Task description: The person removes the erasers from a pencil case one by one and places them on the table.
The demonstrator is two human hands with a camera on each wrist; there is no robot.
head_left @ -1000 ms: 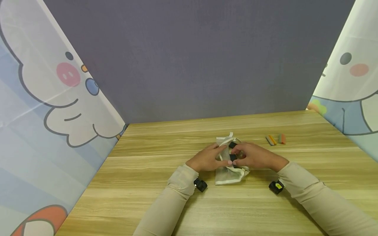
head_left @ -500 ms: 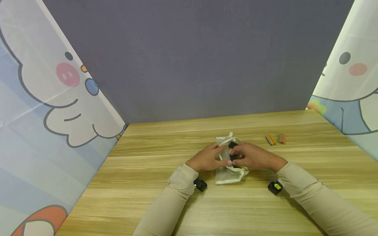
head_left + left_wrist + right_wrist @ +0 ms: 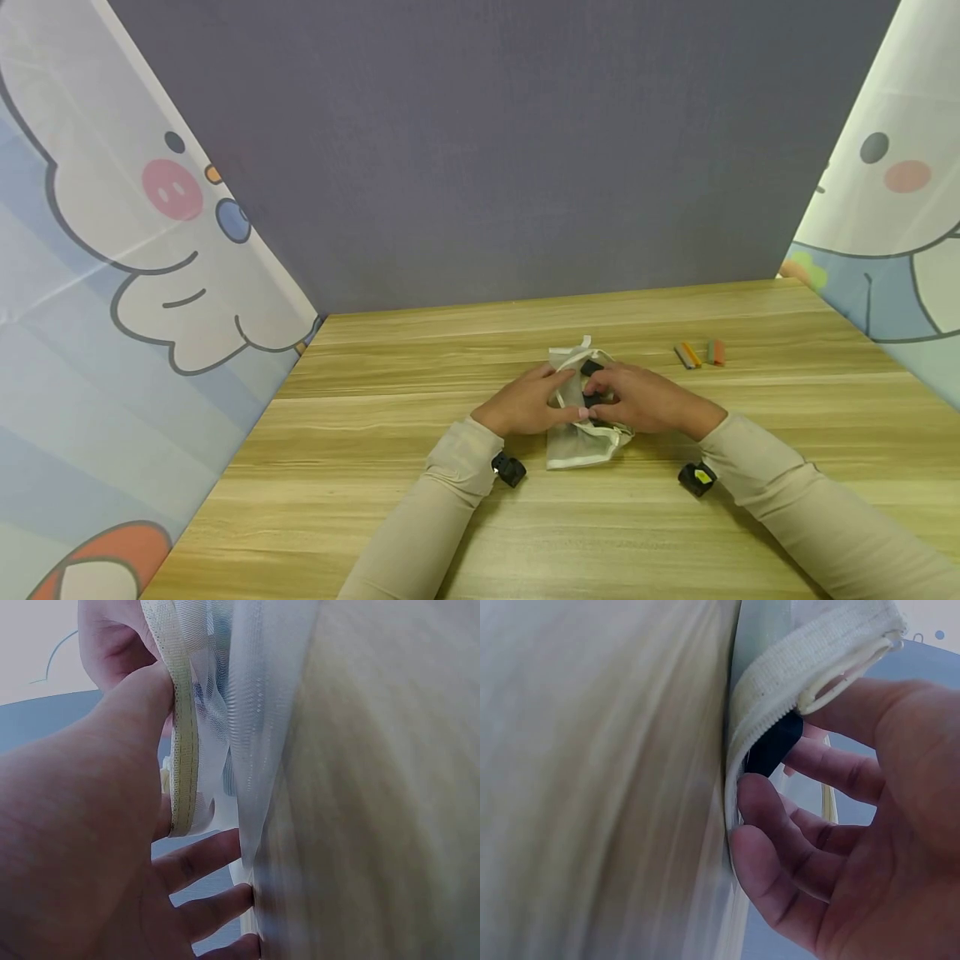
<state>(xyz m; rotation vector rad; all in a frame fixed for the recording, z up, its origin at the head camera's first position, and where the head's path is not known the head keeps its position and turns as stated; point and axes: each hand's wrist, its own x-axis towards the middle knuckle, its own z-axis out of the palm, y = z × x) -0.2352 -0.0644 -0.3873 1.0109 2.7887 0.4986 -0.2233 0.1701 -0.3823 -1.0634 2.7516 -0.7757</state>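
A pale mesh zip pouch point(image 3: 573, 450) lies on the wooden table with its mouth spread. My left hand point(image 3: 519, 403) holds its left edge, thumb along the zipper tape point(image 3: 184, 742), other fingers extended against the pouch and table. In the pouch mouth, my right hand point(image 3: 641, 400) pinches a small black item point(image 3: 591, 401) between thumb and fingers. That dark item point(image 3: 776, 746) is partly covered by the zipper tape in the right wrist view, so its kind is unclear. Another black piece point(image 3: 591, 367) shows just behind the right fingers.
Two small two-coloured blocks lie to the right of the pouch: one grey and orange point(image 3: 687, 356), one green and red point(image 3: 716, 352). A dark grey panel point(image 3: 510, 167) stands along the table's back edge, with cartoon-printed cloths at both sides.
The right hand and wrist have shifted very slightly left. The left hand and the pouch look practically still.
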